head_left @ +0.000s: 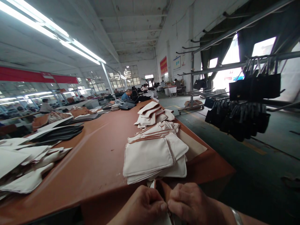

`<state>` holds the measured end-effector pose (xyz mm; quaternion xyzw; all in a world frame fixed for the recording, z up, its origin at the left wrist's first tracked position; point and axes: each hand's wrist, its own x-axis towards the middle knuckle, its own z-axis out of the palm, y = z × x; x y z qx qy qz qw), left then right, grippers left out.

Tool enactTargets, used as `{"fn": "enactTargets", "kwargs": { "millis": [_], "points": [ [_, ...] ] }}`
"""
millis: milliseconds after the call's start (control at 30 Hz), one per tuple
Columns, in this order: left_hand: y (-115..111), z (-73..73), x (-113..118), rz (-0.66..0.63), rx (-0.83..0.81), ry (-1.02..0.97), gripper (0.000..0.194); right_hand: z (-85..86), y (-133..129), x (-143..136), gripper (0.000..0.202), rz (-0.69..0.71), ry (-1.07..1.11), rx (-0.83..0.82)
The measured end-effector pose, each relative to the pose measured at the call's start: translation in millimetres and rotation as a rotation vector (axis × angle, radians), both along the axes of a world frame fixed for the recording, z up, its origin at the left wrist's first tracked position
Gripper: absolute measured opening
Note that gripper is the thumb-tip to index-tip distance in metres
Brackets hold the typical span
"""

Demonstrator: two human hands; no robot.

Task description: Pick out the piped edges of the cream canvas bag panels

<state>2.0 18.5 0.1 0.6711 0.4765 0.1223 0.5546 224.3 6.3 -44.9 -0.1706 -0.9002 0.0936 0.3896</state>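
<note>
At the table's near edge, low in the head view, my left hand [146, 204] and my right hand [191, 201] are close together, fingers pinched on a cream-and-brown sewn pouch [162, 189]. Its brown inner side shows between them, while my fingers cover much of its edge. My left thumb presses against the seam, and my right fingers curl over the opposite side. Just beyond lies a stack of flat cream pouches [147, 156] with stitched edges and brown trim. Farther back is a second pile of folded cream pieces [150, 114].
A brown-covered table [103, 150] stretches away ahead. Cream panels [25, 156] and black sheets [61, 132] lie along its left side. On the right, black handbags [255, 86] hang from a metal rack [192, 68]. A person in blue [126, 94] is at the far end.
</note>
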Motion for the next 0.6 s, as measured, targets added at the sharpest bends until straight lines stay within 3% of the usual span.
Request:
{"fn": "enactTargets", "kwargs": {
  "millis": [133, 200, 300, 400, 533, 600],
  "points": [
    [-6.7, 14.2, 4.6, -0.116, 0.205, 0.055, 0.049, 0.4, 1.8, 0.7, 0.046, 0.083, 0.292, -0.873],
    [-6.1, 17.7, 2.0, -0.183, 0.397, 0.067, 0.04, 10.3, 7.7, 3.2, 0.058, 0.101, 0.271, -1.16],
    [-3.1, 17.5, -4.8, -0.23, 0.623, 0.067, 0.032, 29.1, 18.6, 5.4, 0.056, 0.172, 0.145, -1.221],
    [0.3, 14.9, -10.3, -0.262, 0.732, 0.083, 0.028, 39.8, 23.0, 3.6, 0.047, 0.213, 0.025, -1.191],
    [0.4, 12.7, -13.2, -0.253, 0.695, 0.099, 0.032, 37.2, 16.3, -0.5, 0.035, 0.129, 0.052, -0.988],
    [-3.4, 13.9, -12.8, -0.191, 0.523, 0.014, 0.043, 34.6, 12.6, -1.2, 0.037, 0.158, 0.075, -0.987]
  ]
}}
